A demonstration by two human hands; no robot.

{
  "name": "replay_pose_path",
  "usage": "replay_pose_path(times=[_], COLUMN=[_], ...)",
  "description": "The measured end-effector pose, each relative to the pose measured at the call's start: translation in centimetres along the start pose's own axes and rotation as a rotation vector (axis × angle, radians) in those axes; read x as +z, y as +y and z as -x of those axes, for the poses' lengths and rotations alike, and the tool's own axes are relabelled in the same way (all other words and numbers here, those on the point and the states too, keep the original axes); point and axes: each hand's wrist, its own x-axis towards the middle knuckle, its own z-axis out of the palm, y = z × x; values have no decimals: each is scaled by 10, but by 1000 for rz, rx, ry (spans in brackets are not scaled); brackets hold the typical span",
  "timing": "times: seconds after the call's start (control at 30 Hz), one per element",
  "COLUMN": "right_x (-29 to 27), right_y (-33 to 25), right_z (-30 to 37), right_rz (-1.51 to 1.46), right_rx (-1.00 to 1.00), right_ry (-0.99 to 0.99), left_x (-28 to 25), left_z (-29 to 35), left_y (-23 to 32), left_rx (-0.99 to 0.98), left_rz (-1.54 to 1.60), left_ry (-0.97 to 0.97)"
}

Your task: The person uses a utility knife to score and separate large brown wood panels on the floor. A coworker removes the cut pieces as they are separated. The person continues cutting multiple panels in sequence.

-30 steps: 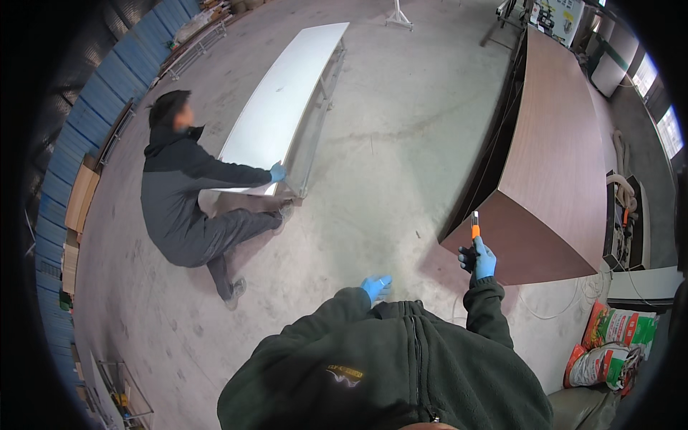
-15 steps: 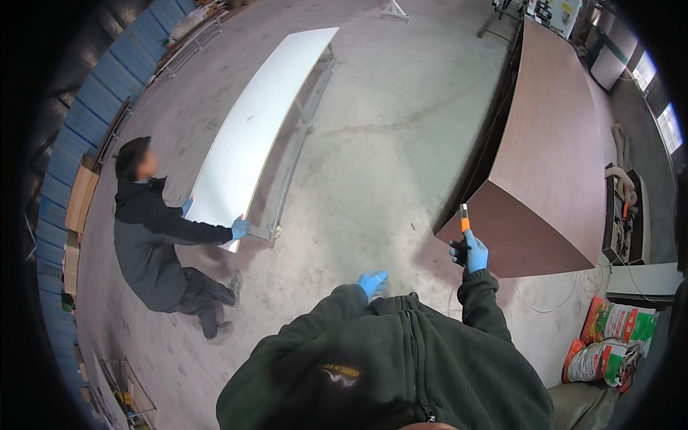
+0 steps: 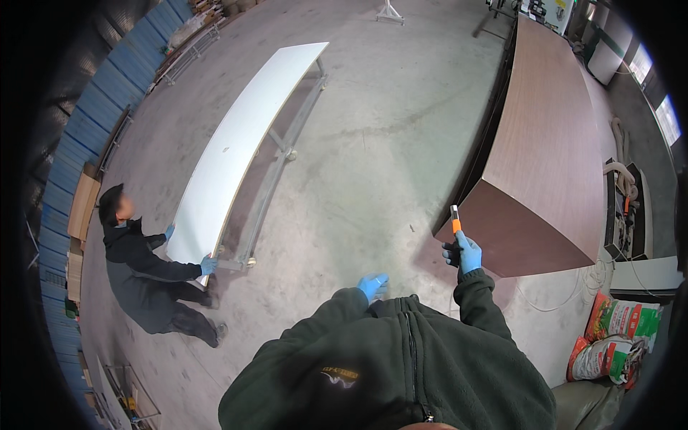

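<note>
My right hand (image 3: 469, 255), in a blue glove, is closed around an orange-and-black hand tool with a silver tip (image 3: 456, 221), which looks like a utility knife. The tool points up and away from me, beside the near corner of a large stack of brown wood-grain panels (image 3: 548, 136). In front of my waist, my left hand (image 3: 373, 287), also gloved in blue, has its fingers loosely apart and shows nothing in them. At the left, a co-worker (image 3: 150, 265) in dark clothes and blue gloves holds the near end of a long white panel (image 3: 244, 132).
The white panel rests on a grey metal wheeled frame (image 3: 276, 183). Colourful bags (image 3: 609, 344) lie at the lower right, near a loose cable (image 3: 552, 304) on the floor. A bin with hoses and tools (image 3: 627, 215) stands beyond the stack. Blue wall panels (image 3: 107, 93) line the left.
The co-worker, the white panel and its frame have moved left and nearer to me; the co-worker bends lower. My hands have hardly moved; the tool tilts slightly more to the left.
</note>
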Motion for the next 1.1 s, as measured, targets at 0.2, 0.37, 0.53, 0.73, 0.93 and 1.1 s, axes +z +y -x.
replay_pose_path(times=[0.2, 0.37, 0.53, 0.73, 0.93, 1.1], right_x=[-7, -12, -18, -24, -49, -75], right_y=[11, 23, 34, 45, 54, 62], right_z=[-12, -32, -53, -60, -47, -27], right_rz=[22, 29, 31, 29, 37, 25], right_rx=[-48, -61, -62, -73, -68, -77], right_ry=[15, 3, -7, -17, -22, 3], left_x=[5, 10, 13, 17, 34, 60], left_z=[-16, -38, -64, -76, -69, -45], left_y=[-1, -8, -14, -24, -40, -56], left_rx=[10, 32, 15, 34, 38, 49], left_rz=[-45, -8, 3, 21, -5, -39], left_ry=[-79, -53, -65, -67, -83, -77])
